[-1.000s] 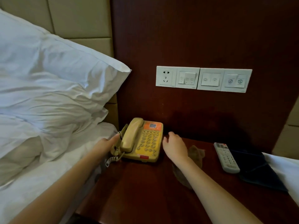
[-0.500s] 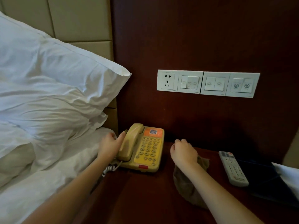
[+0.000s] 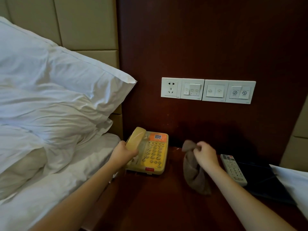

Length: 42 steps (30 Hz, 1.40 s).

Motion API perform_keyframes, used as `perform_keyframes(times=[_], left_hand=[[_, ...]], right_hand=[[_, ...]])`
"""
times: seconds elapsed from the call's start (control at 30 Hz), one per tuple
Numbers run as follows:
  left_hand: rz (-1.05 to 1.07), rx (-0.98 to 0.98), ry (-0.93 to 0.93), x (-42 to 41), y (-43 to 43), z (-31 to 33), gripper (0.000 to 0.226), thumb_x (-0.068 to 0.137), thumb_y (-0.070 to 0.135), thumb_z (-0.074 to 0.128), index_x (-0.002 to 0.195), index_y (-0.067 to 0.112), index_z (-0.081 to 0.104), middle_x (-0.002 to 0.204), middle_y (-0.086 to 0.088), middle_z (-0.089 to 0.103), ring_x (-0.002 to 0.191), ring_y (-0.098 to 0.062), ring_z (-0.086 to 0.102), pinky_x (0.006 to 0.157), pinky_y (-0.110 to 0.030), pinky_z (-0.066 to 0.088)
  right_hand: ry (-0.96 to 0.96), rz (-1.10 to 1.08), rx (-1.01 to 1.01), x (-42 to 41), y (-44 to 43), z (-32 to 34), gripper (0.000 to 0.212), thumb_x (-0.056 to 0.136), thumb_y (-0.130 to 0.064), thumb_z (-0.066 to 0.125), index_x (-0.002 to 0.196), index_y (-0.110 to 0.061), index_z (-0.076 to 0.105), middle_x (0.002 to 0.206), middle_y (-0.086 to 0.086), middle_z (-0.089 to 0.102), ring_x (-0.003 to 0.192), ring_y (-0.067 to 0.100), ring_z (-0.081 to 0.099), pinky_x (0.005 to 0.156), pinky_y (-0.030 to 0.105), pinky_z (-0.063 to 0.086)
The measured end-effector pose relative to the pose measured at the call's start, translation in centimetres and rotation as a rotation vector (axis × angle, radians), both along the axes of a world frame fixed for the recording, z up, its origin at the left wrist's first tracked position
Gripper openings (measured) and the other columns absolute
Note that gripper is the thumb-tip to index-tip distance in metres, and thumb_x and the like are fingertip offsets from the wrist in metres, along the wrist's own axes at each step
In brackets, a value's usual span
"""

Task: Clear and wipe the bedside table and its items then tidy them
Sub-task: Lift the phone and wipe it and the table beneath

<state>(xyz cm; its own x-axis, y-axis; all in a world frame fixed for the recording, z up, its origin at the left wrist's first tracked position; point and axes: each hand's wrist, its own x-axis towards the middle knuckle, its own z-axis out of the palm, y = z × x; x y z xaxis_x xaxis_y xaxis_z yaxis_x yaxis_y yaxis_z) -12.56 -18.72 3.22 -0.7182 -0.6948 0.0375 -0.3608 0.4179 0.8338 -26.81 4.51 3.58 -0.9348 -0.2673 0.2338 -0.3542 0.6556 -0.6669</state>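
Note:
A yellow telephone [image 3: 153,155] with an orange label sits at the back left of the dark wooden bedside table [image 3: 150,205]. My left hand [image 3: 122,153] grips its handset [image 3: 135,139], whose lower end is raised off the cradle. My right hand [image 3: 204,155] is closed on a brown cloth [image 3: 194,172], lifted so that it hangs down to the table top. A white remote control [image 3: 233,170] lies to the right of that hand, beside a dark folder [image 3: 266,179].
White pillows [image 3: 58,97] and bedding fill the left side, right against the table's edge. A white socket and switch panel [image 3: 208,90] is on the wood wall above the table. White fabric [image 3: 293,184] overlaps the folder at far right.
My left hand has closed around the handset and tilted it up. My right hand has gathered the cloth and raised it off the table.

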Motion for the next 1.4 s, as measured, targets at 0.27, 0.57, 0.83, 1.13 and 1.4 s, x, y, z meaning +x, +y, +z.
perform_keyframes(times=[0.27, 0.57, 0.83, 1.13, 1.4], left_hand=[[-0.199, 0.267, 0.323, 6.6, 2.9, -1.0, 0.037, 0.084, 0.015, 0.067, 0.112, 0.000, 0.049, 0.075, -0.011, 0.067, 0.052, -0.016, 0.064, 0.049, -0.025, 0.053], [-0.291, 0.287, 0.442, 9.7, 4.4, 0.7, 0.061, 0.087, 0.054, 0.018, 0.107, 0.011, 0.056, 0.065, -0.013, 0.067, 0.056, -0.021, 0.065, 0.050, -0.022, 0.051], [-0.160, 0.280, 0.571, 8.4, 4.9, 1.4, 0.064, 0.084, 0.059, 0.015, 0.109, 0.024, 0.062, 0.103, 0.002, 0.068, 0.107, -0.018, 0.061, 0.080, -0.018, 0.048], [-0.190, 0.421, 0.587, 9.0, 5.2, 2.1, 0.097, 0.065, 0.087, 0.028, 0.119, 0.013, 0.060, 0.105, -0.017, 0.069, 0.091, -0.030, 0.068, 0.082, -0.046, 0.055], [-0.226, 0.403, 0.588, 9.4, 5.0, 2.6, 0.093, 0.072, 0.081, 0.021, 0.114, 0.009, 0.063, 0.081, -0.019, 0.071, 0.070, -0.029, 0.069, 0.061, -0.034, 0.055]], right_hand=[[0.473, 0.241, -0.293, 5.4, -8.1, 7.4, 0.030, 0.092, -0.010, 0.054, 0.121, -0.009, 0.060, 0.109, 0.004, 0.048, 0.101, 0.014, 0.048, 0.087, 0.016, 0.031], [0.449, 0.320, -0.137, 7.7, -12.6, 4.9, 0.028, 0.095, -0.021, 0.050, 0.115, -0.011, 0.066, 0.108, 0.003, 0.051, 0.105, 0.019, 0.041, 0.090, 0.031, 0.040], [0.749, 0.442, 0.008, 15.3, -11.5, 2.1, 0.024, 0.086, -0.026, 0.055, 0.104, -0.017, 0.066, 0.103, 0.001, 0.054, 0.098, 0.018, 0.049, 0.085, 0.032, 0.045], [0.601, 0.401, 0.066, 11.9, -9.2, 4.7, 0.044, 0.094, -0.039, 0.030, 0.131, -0.034, 0.053, 0.146, -0.010, 0.041, 0.137, 0.009, 0.030, 0.114, 0.041, 0.008], [0.316, 0.501, -0.103, 11.1, -9.0, 6.3, 0.042, 0.101, -0.028, 0.032, 0.142, -0.029, 0.040, 0.157, -0.007, 0.022, 0.147, 0.012, 0.005, 0.119, 0.045, -0.001]])
